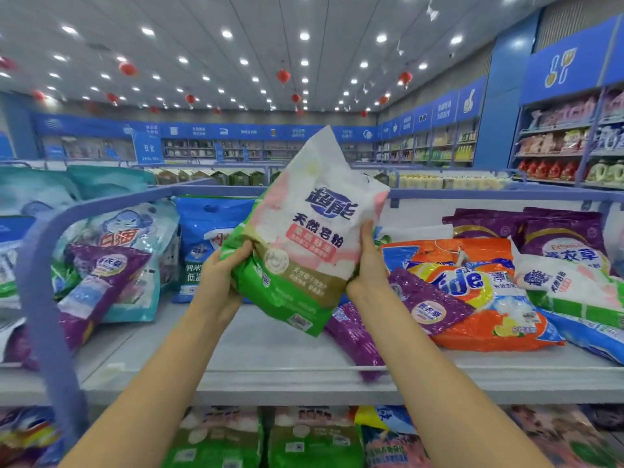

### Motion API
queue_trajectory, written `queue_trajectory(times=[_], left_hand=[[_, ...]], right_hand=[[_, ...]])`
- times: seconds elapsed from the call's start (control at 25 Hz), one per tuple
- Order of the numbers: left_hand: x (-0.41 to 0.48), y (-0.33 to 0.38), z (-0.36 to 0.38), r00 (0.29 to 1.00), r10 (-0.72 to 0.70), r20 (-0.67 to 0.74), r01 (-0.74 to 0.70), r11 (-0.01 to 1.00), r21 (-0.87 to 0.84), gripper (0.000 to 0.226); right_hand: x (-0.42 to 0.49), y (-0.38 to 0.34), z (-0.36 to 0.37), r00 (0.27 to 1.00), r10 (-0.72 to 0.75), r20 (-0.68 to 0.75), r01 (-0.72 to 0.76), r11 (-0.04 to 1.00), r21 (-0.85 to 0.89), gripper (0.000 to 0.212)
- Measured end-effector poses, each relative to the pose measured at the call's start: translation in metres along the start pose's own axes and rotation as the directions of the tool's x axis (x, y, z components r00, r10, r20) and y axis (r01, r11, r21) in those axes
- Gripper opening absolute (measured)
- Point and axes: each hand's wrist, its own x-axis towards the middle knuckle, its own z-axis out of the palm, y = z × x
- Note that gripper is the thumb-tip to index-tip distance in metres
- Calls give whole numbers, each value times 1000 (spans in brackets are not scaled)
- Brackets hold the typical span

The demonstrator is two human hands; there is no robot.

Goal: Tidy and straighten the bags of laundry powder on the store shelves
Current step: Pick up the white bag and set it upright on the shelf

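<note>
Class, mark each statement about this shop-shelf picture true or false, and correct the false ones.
1. The left hand and the right hand both grip the green, white and pink bag. True.
2. That bag lies flat on the shelf. False: it is held up, tilted, over the shelf.
3. An orange Tide bag lies to the right of the held bag. True.
4. The orange Tide bag stands upright. False: it lies flat among other bags.
</note>
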Motion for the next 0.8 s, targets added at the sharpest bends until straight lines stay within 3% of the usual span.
queue_trajectory(times=[0.12, 0.2, 0.32, 0.36, 0.48, 0.6, 0.72, 0.8], left_hand=[[4, 9, -43, 997, -65, 40, 46, 929, 367, 34], [6, 12, -51, 997, -64, 47, 37, 895, 445, 36], [13, 10, -48, 994, 102, -35, -76, 894, 441, 20], [14, 7, -47, 987, 149, -66, -107, 898, 428, 15], [16, 5, -44, 965, 251, -78, -189, 870, 455, 13], [22, 6, -36, 943, 331, -36, -264, 810, 523, 10], [30, 14, -27, 931, 362, -57, -296, 834, 466, 11], [36, 19, -25, 923, 381, -54, -321, 839, 440, 14]], right_hand=[[7, 15, 3, 994, -99, -47, 80, 952, -295, 33], [2, 25, 8, 989, -142, 33, 143, 895, -422, 23], [-9, 41, 14, 963, -156, 222, 261, 756, -600, 11], [-12, 42, 16, 950, -161, 267, 300, 702, -645, 16], [-12, 26, 31, 927, -196, 318, 370, 608, -703, 60], [-5, 9, 56, 916, -242, 321, 402, 540, -739, 49], [4, 7, 64, 905, -292, 308, 422, 538, -730, 57], [7, 5, 61, 871, -372, 322, 483, 521, -704, 46]])
